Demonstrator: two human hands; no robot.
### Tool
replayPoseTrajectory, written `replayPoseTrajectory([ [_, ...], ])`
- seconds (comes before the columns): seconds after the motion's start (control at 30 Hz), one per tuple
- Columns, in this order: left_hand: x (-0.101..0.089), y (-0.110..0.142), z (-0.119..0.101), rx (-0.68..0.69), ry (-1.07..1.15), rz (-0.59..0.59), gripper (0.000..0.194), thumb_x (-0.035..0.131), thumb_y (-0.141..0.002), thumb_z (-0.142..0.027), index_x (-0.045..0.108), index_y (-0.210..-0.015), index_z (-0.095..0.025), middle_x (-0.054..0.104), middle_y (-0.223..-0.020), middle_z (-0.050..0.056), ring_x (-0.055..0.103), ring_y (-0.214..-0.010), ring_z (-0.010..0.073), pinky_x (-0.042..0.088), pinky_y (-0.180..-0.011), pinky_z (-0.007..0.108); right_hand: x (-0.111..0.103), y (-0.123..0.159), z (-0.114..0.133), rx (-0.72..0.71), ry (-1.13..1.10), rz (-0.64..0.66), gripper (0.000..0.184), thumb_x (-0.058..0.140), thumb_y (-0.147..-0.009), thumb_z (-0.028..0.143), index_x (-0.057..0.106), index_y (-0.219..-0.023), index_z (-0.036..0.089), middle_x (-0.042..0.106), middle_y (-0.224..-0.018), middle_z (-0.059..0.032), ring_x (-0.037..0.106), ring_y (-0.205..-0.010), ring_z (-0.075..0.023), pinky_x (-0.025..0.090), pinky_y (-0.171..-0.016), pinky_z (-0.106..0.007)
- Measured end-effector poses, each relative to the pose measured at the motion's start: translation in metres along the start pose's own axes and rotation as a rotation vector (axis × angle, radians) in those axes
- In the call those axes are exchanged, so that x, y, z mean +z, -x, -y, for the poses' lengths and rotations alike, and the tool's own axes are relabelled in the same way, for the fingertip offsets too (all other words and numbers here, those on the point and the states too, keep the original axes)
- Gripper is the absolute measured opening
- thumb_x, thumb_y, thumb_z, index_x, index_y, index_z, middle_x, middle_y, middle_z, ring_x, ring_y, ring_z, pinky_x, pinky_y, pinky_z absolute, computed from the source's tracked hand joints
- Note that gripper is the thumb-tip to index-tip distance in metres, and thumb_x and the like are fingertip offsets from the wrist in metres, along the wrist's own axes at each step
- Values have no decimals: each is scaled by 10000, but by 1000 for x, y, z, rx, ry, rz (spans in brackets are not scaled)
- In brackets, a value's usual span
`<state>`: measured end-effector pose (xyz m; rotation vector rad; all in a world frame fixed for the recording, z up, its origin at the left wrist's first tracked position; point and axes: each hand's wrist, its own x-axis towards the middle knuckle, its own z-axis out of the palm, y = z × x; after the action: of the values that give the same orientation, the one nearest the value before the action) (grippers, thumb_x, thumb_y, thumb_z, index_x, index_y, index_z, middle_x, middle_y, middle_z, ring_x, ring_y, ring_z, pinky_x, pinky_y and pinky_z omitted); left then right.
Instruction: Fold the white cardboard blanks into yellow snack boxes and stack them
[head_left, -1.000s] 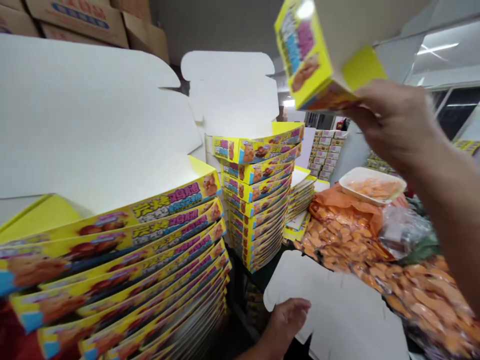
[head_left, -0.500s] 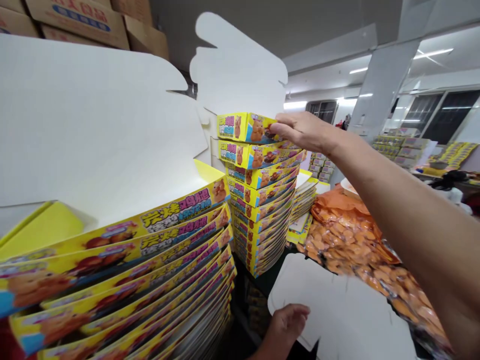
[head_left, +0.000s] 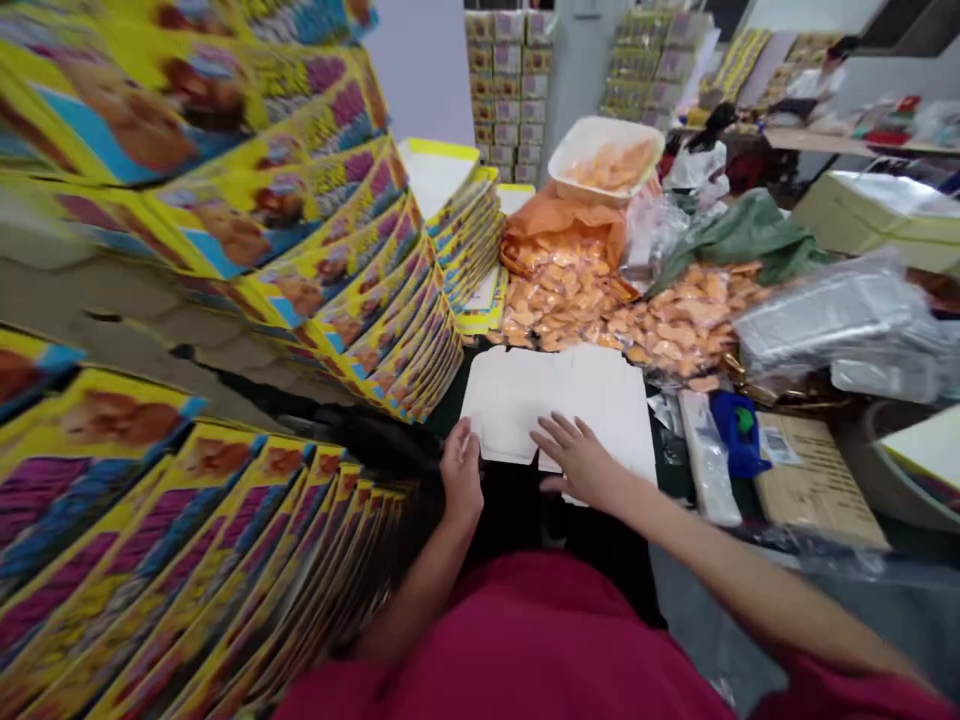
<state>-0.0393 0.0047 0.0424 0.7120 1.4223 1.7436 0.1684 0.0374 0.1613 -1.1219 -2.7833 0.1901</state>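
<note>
A flat white cardboard box blank (head_left: 570, 400) lies on the dark table in front of me. My left hand (head_left: 460, 470) rests at its near left corner, fingers together against the edge. My right hand (head_left: 579, 460) lies on its near edge with the fingers spread flat. Neither hand lifts anything. Tall leaning stacks of folded yellow printed boxes (head_left: 360, 290) stand right beside my left hand.
More yellow box stacks (head_left: 150, 540) fill the left. Behind the blank lie bags of orange snack pieces (head_left: 600, 300), a white tray of them (head_left: 606, 160), plastic wrapping (head_left: 840, 320), a blue object (head_left: 735, 430) and a brown carton (head_left: 810, 480). Another person (head_left: 817, 75) sits far back right.
My right hand left the box it set on top of the far stack and came down onto the white blank. The view tipped down toward the table.
</note>
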Motion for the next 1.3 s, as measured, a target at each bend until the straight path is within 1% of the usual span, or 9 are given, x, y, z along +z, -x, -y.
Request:
replayPoseTrajectory([
  [0.1,-3,8,-1,29,-7,-33,435,697,-796,-443,651,-1161,-211,624,-1261,94,551,-1215,213,390,-1064,335,93,54,-3,255,8,136,791,727,-772,451,404,-1451,203,366,-1521,-175,309,-1416,-381,319,-1096,-586],
  [0.23,-1,27,-14,1,-32,-29,379,706,-788,-436,687,-1081,-196,674,-1153,88,603,-1115,191,436,-995,302,126,75,-20,318,-62,139,669,697,-814,353,467,-1398,121,388,-1501,-205,344,-1404,-355,391,-1073,-491],
  [0.33,-1,42,-24,-49,-50,22,324,693,-799,-436,706,-1010,-190,702,-1040,73,632,-994,166,468,-890,268,117,73,-26,232,-68,113,572,671,-843,367,526,-1324,94,491,-1412,-218,450,-1324,-343,452,-1009,-449],
  [0.47,-8,61,-33,-70,-86,107,258,669,-826,-416,716,-960,-200,711,-986,54,630,-897,142,464,-821,244,92,68,-28,94,-7,103,197,510,-945,241,649,-1008,116,681,-991,-154,642,-937,-258,497,-824,-361],
  [0.63,-11,79,-36,-91,-181,211,222,642,-843,-399,726,-921,-209,715,-938,41,614,-822,129,457,-784,240,60,62,-37,112,18,-39,215,487,-954,200,624,-792,168,630,-730,-76,603,-721,-208,440,-697,-311],
  [0.77,-5,87,-37,-175,-217,298,240,644,-820,-407,728,-900,-197,721,-917,57,609,-751,137,468,-712,253,59,64,-40,172,-175,-99,192,627,-895,288,607,-736,182,622,-717,-34,601,-702,-171,420,-649,-258],
  [0.9,5,91,-37,-254,-258,525,261,636,-807,-414,740,-891,-190,730,-863,71,620,-684,151,492,-654,274,59,66,-44,262,-345,-197,240,576,-926,316,607,-721,195,637,-725,-19,606,-674,-148,408,-632,-237],
  [1.07,37,79,-18,-340,-235,743,297,687,-770,-376,728,-986,-177,733,-922,83,671,-771,187,531,-799,352,27,71,-60,362,-357,-360,391,529,-930,461,570,-644,197,611,-651,-13,569,-612,-140,366,-586,-241],
  [1.3,122,41,20,-282,11,466,354,763,-700,-349,700,-988,-153,721,-1058,98,615,-1106,278,424,-1050,435,24,91,-59,87,-365,-263,362,489,-955,456,658,-775,192,653,-738,-43,600,-729,-159,430,-709,-282],
])
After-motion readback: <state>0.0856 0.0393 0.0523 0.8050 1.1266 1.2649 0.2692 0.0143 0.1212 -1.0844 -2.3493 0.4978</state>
